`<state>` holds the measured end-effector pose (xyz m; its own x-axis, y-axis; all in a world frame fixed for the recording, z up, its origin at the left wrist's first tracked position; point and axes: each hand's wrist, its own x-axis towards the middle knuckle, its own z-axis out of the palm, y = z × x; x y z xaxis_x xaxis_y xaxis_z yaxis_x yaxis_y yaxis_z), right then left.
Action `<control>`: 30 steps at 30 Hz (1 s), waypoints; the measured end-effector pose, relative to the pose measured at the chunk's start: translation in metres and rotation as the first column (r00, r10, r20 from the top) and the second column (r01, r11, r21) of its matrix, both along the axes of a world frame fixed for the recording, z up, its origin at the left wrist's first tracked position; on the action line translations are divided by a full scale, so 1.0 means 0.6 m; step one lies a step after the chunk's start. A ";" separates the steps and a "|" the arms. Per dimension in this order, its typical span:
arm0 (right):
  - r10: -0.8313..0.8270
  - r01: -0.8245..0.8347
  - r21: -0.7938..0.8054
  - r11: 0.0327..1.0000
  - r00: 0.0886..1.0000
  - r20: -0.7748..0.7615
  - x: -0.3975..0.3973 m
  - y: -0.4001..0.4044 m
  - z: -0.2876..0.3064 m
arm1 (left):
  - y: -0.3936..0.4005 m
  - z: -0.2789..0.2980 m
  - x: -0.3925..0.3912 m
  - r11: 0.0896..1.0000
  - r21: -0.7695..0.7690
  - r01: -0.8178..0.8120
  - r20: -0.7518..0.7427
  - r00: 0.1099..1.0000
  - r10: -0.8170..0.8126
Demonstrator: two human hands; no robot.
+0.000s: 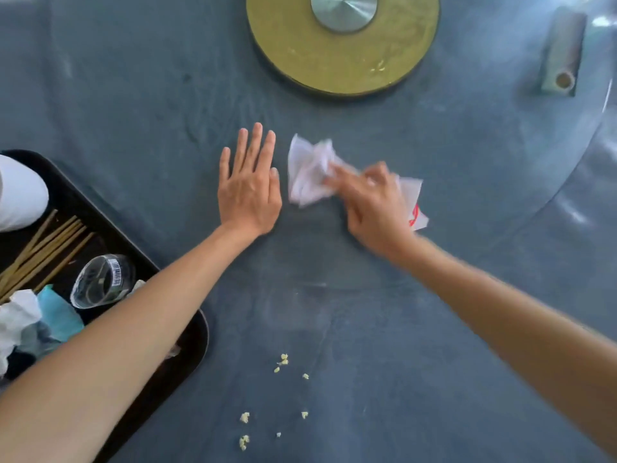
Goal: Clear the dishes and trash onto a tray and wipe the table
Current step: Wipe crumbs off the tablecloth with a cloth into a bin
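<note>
Pale yellow crumbs [263, 396] are seen scattered on the grey table [434, 295]. Beyond them, a thin crumpled white wipe [309, 168], soft and light, is pinched by the blurred right hand [370, 202]; it is probably best bunched at its middle. The left hand [248, 185] is laid flat, fingers straight.

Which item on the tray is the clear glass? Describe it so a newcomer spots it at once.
Start at the black tray on the table's left edge, partly under the left forearm. At its near-right part, beside the bamboo chopsticks and just above the blue and white crumpled napkins, lies the glass. It alone is transparent, tipped on its side, with a barcode sticker.
</note>
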<state>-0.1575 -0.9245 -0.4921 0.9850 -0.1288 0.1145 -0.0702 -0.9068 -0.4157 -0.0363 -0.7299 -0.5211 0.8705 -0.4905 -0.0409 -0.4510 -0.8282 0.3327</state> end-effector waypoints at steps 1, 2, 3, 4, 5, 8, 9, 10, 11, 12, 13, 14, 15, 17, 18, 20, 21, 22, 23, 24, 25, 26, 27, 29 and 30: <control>0.060 -0.060 0.048 0.997 0.998 0.000 -0.050 0.037 -0.001 | 0.010 0.001 0.009 1.000 -0.002 0.013 0.000 1.000 -0.013; 0.125 -0.123 0.092 0.988 0.992 -0.012 -0.101 0.076 0.001 | 0.019 0.003 0.019 1.000 -0.003 0.026 0.001 1.000 -0.026; 0.188 -0.182 0.121 0.976 0.981 -0.040 -0.147 0.111 0.005 | 0.027 0.005 0.030 0.999 -0.003 0.038 0.003 0.999 -0.038; 0.238 -0.227 0.148 0.963 0.969 -0.063 -0.184 0.138 0.011 | 0.033 0.008 0.041 0.999 0.000 0.048 0.003 0.999 -0.048; 0.264 -0.245 0.196 0.950 0.961 -0.078 -0.207 0.153 0.017 | 0.038 0.013 0.050 0.999 0.010 0.052 0.001 0.999 -0.052; 0.200 -0.203 0.370 0.907 0.979 0.045 -0.178 0.136 0.054 | 0.038 0.028 0.051 1.000 0.022 0.004 -0.050 0.999 -0.003; 0.131 -0.165 0.377 0.911 0.985 0.114 -0.139 0.112 0.073 | 0.031 0.035 0.040 1.000 0.000 -0.031 -0.090 0.995 0.031; 0.041 -0.102 0.347 0.932 0.983 0.177 -0.091 0.078 0.089 | 0.021 0.041 0.022 0.998 -0.021 -0.067 -0.129 0.990 0.064; -0.044 -0.024 0.290 0.957 0.973 0.226 -0.038 0.035 0.102 | 0.009 0.046 0.000 0.995 -0.030 -0.097 -0.154 0.984 0.091; -0.113 0.058 0.219 0.974 0.962 0.249 0.017 -0.013 0.108 | -0.005 0.049 -0.024 0.993 -0.029 -0.115 -0.164 0.980 0.109; -0.178 0.147 0.144 0.979 0.956 0.234 0.072 -0.065 0.108 | -0.020 0.051 -0.049 0.992 -0.022 -0.124 -0.170 0.978 0.118; -0.242 0.231 0.080 0.970 0.954 0.180 0.117 -0.116 0.104 | -0.036 0.051 -0.071 0.992 -0.019 -0.127 -0.181 0.976 0.122; -0.291 0.289 0.032 0.957 0.951 0.106 0.148 -0.160 0.092 | -0.050 0.048 -0.091 0.992 -0.016 -0.126 -0.194 0.974 0.121; -0.377 0.376 -0.020 0.926 0.925 -0.052 0.171 -0.208 0.058 | -0.064 0.036 -0.115 0.994 0.015 -0.111 -0.178 0.978 0.112; -0.400 0.397 -0.047 0.917 0.912 -0.094 0.170 -0.205 0.046 | -0.063 0.028 -0.118 0.994 0.044 -0.100 -0.145 0.984 0.105; -0.349 0.345 -0.063 0.936 0.934 -0.071 0.146 -0.169 0.028 | -0.047 0.012 -0.109 0.994 0.085 -0.073 -0.065 0.995 0.078; -0.274 0.271 -0.047 0.961 0.961 -0.048 0.122 -0.145 0.021 | -0.036 0.006 -0.100 0.994 0.090 -0.065 -0.033 0.997 0.069; -0.186 0.185 -0.026 0.982 0.982 -0.033 0.087 -0.117 0.014 | -0.024 0.001 -0.090 0.994 0.092 -0.056 -0.013 0.998 0.058; -0.110 0.110 -0.007 0.994 0.994 -0.026 0.041 -0.084 0.007 | -0.015 -0.003 -0.080 0.995 0.096 -0.037 -0.010 0.999 0.039; -0.049 0.049 0.021 0.999 0.998 -0.031 -0.012 -0.048 0.002 | -0.007 -0.006 -0.071 0.994 0.105 -0.015 -0.010 1.000 0.016; 0.007 -0.004 0.063 0.998 0.999 -0.047 -0.069 -0.011 -0.002 | 0.003 -0.009 -0.064 0.993 0.118 0.003 -0.002 1.000 -0.002; 0.071 -0.064 0.110 0.992 0.996 -0.062 -0.122 0.024 -0.003 | 0.011 -0.010 -0.057 0.992 0.128 0.016 0.009 1.000 -0.017; 0.143 -0.131 0.147 0.980 0.987 -0.076 -0.164 0.053 0.000 | 0.020 -0.009 -0.047 0.992 0.120 0.026 0.009 1.000 -0.028; 0.293 -0.264 0.215 0.940 0.949 -0.113 -0.214 0.084 0.013 | 0.037 -0.002 -0.026 0.996 0.074 0.053 -0.015 0.999 -0.052; 0.344 -0.305 0.255 0.918 0.931 -0.125 -0.224 0.086 0.025 | 0.045 0.004 -0.017 0.998 0.045 0.054 -0.030 0.998 -0.053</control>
<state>-0.2916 -0.8730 -0.4771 0.9792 0.1977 -0.0464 0.1268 -0.7737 -0.6207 -0.0462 -0.7026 -0.5189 0.8413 -0.5332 -0.0890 -0.4857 -0.8179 0.3085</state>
